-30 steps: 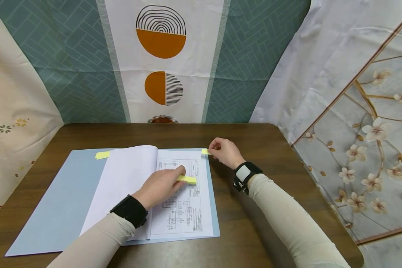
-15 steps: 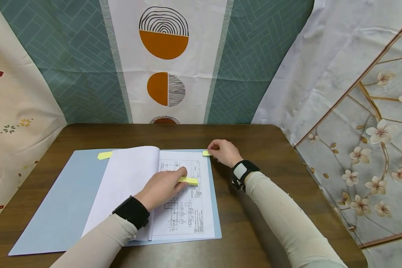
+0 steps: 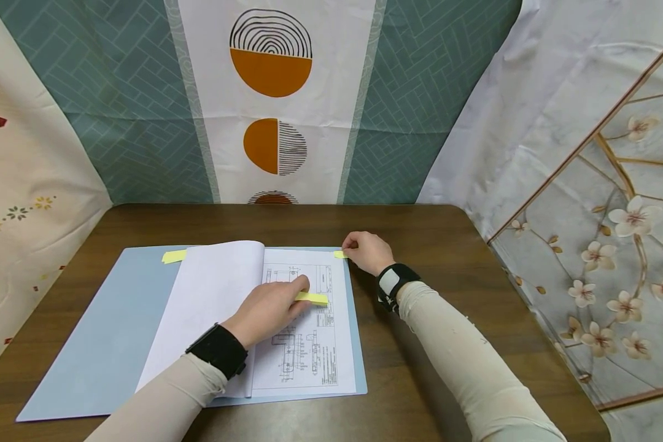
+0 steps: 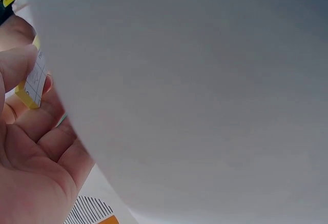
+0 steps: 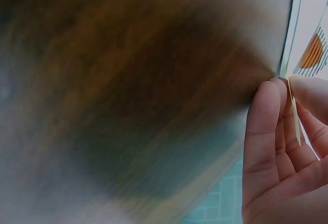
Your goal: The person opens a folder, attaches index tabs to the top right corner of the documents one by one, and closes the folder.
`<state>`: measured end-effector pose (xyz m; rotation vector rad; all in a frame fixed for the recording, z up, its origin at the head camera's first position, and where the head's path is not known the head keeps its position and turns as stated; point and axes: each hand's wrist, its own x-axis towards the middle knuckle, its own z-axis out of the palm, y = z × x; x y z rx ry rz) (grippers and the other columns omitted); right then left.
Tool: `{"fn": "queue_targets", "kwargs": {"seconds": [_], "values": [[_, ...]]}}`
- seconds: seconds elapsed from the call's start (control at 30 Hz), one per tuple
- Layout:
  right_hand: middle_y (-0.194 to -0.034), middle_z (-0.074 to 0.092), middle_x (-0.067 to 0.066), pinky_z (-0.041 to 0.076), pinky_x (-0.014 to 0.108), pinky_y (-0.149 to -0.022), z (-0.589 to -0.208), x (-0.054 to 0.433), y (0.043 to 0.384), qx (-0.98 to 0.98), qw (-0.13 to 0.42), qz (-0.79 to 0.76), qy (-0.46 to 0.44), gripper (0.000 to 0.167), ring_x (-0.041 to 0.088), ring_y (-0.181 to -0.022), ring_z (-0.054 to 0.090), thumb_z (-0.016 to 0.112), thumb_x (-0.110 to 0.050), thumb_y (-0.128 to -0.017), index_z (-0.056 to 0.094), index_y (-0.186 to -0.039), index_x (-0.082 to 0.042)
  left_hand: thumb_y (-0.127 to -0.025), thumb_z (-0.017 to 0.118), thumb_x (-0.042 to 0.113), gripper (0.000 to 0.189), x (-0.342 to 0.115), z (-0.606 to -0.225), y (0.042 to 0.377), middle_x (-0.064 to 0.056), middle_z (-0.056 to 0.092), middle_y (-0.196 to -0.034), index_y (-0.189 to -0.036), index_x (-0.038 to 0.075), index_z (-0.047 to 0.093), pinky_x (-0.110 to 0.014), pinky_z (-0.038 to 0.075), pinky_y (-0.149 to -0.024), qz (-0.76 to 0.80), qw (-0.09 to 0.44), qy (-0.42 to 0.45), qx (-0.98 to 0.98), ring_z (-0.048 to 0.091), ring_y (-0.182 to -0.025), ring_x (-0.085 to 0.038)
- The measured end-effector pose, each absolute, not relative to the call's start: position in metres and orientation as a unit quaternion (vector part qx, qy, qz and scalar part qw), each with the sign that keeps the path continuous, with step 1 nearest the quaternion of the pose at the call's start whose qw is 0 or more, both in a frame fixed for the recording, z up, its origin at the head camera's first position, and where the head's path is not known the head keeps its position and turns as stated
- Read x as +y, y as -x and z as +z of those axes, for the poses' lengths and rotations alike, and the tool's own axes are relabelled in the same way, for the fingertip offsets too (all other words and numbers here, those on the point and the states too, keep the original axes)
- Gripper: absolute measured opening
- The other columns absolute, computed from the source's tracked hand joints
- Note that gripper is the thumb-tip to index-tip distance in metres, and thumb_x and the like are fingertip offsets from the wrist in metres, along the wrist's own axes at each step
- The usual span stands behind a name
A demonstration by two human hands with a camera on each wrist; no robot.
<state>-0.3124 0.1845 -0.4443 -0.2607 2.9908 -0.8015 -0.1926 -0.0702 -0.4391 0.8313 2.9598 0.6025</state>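
Observation:
A light blue folder lies open with white pages inside. At the top right corner of the printed drawing page, my right hand pinches a small yellow sticky note between thumb and fingers; the note's thin edge shows in the right wrist view. My left hand reaches over the drawing page and holds a pad of yellow sticky notes between thumb and fingers. In the left wrist view the pad's white, lined back faces the camera, and a blurred white sheet hides most of the scene.
Turned-over pages curve up on the left of the printed page. A second yellow sticky note sticks out past their top left corner. The folder lies on a brown wooden table, with patterned cloths hanging behind and at both sides.
My right hand has stayed at the page corner, its wrist shifting slightly left and down, and less of the sticky note shows. My left hand keeps the pad in place. The head view drifts slightly.

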Motion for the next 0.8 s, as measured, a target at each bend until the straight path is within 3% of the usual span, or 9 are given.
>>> {"fn": "queue_targets", "kwargs": {"seconds": [0.13, 0.4, 0.8], "values": [[-0.104, 0.076, 0.004, 0.055, 0.046, -0.09, -0.4461, 0.1816, 0.3143, 0.966, 0.014, -0.245, 0.076, 0.009, 0.026, -0.096, 0.066, 0.077, -0.023, -0.106, 0.079, -0.107, -0.014, -0.103, 0.082, 0.026, 0.026, -0.0701, -0.4389, 0.1931, 0.005, 0.067, -0.089, -0.117, 0.019, 0.063, -0.032, 0.048, -0.07, 0.192, 0.006, -0.264, 0.945, 0.059, -0.074, -0.013], [-0.091, 0.071, 0.002, 0.048, 0.039, -0.073, -0.4492, 0.177, 0.3174, 0.971, 0.019, -0.233, 0.057, 0.02, 0.025, -0.084, 0.063, 0.082, -0.034, -0.102, 0.076, -0.099, -0.015, -0.103, 0.082, 0.027, 0.026, -0.0705, -0.4406, 0.1934, 0.006, 0.066, -0.087, -0.115, 0.019, 0.061, -0.032, 0.047, -0.068, 0.185, -0.002, -0.27, 0.945, 0.057, -0.071, -0.012], [-0.09, 0.071, 0.001, 0.05, 0.04, -0.077, -0.4509, 0.1758, 0.3203, 0.97, 0.021, -0.232, 0.063, 0.015, 0.023, -0.086, 0.065, 0.083, -0.028, -0.103, 0.076, -0.1, -0.015, -0.103, 0.082, 0.027, 0.024, -0.0707, -0.4405, 0.1934, 0.007, 0.066, -0.086, -0.115, 0.018, 0.062, -0.03, 0.046, -0.065, 0.189, -0.005, -0.273, 0.943, 0.056, -0.069, -0.011]]}}
